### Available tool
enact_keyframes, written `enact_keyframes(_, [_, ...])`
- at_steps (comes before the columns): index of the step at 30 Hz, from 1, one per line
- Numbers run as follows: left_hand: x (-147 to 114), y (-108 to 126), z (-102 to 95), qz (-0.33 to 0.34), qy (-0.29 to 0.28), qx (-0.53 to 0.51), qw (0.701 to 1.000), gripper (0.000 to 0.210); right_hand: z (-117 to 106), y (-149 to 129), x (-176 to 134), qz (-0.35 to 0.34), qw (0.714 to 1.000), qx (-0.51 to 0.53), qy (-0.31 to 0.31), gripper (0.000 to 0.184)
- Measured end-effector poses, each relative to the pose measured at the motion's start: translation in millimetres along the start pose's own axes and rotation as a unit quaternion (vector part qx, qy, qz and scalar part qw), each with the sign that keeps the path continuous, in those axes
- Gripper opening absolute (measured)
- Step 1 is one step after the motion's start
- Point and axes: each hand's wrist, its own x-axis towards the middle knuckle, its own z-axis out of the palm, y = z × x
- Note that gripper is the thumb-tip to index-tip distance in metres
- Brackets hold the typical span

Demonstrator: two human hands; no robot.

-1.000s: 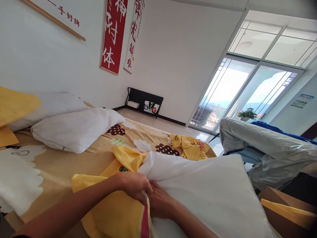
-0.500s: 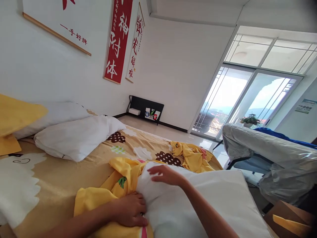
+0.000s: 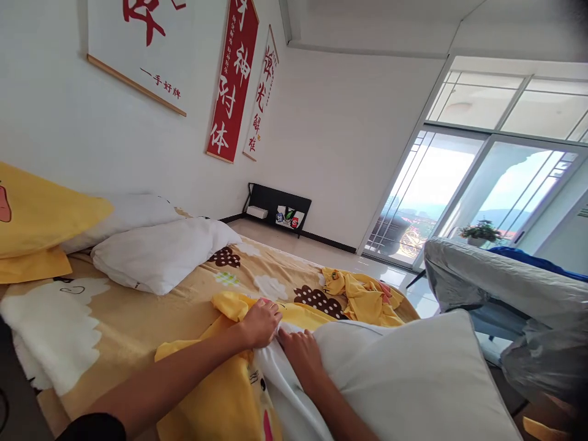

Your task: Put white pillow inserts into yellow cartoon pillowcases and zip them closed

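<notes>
A white pillow lies in front of me, its left end partly inside a yellow pillowcase with a printed cartoon face. My left hand is closed on the pillowcase's edge near the pillow's far left corner. Just right of it, my right hand grips the white pillow's corner with bent fingers. The two hands almost touch. Folds of cloth hide the fingertips.
The bed's patterned sheet spreads beneath. White pillows and a yellow-cased pillow rest at left. Crumpled yellow cloth lies at the far edge. A plastic-covered sofa stands at right.
My left hand has moved up and away from me, from pressing on the yellow pillowcase to gripping its edge. My right hand has come down onto the pillow corner. The view has shifted slightly.
</notes>
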Motion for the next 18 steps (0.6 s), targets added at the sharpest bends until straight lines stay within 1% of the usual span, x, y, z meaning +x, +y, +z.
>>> enact_keyframes(2, [15.6,1.0,19.9,0.004,-0.043,0.026,0.999,0.036,-4.9,4.5,-14.3,-0.011,1.0,0.01,-0.001,0.039])
enact_keyframes(3, [21.5,0.3,28.6,-0.001,-0.053,0.036,0.998,0.034,-6.0,6.7,-20.5,-0.018,1.0,0.019,-0.004,0.042])
enact_keyframes(4, [26.4,-1.1,35.7,-0.012,-0.053,0.045,0.998,0.031,-6.3,8.6,-25.2,-0.025,0.999,0.028,-0.011,0.045])
enact_keyframes(6, [34.6,-5.2,44.2,-0.041,-0.033,0.06,0.997,0.027,-5.4,10.9,-28.6,-0.037,0.998,0.048,-0.031,0.048])
enact_keyframes(9, [43.8,-13.0,46.0,-0.086,0.006,0.07,0.994,0.028,-2.5,9.3,-19.9,-0.042,0.996,0.068,-0.05,0.047])
enact_keyframes(14, [54.1,-20.0,38.7,-0.146,0.064,0.082,0.984,0.033,1.9,-1.0,-2.0,-0.052,0.994,0.082,-0.05,0.035])
enact_keyframes(16, [57.6,-19.5,35.6,-0.154,0.068,0.081,0.982,0.034,3.7,-3.9,-1.8,-0.059,0.994,0.081,-0.047,0.031])
enact_keyframes(18, [60.8,-19.0,32.1,-0.142,0.053,0.065,0.986,0.028,5.9,-4.3,-4.1,-0.063,0.995,0.073,-0.038,0.028])
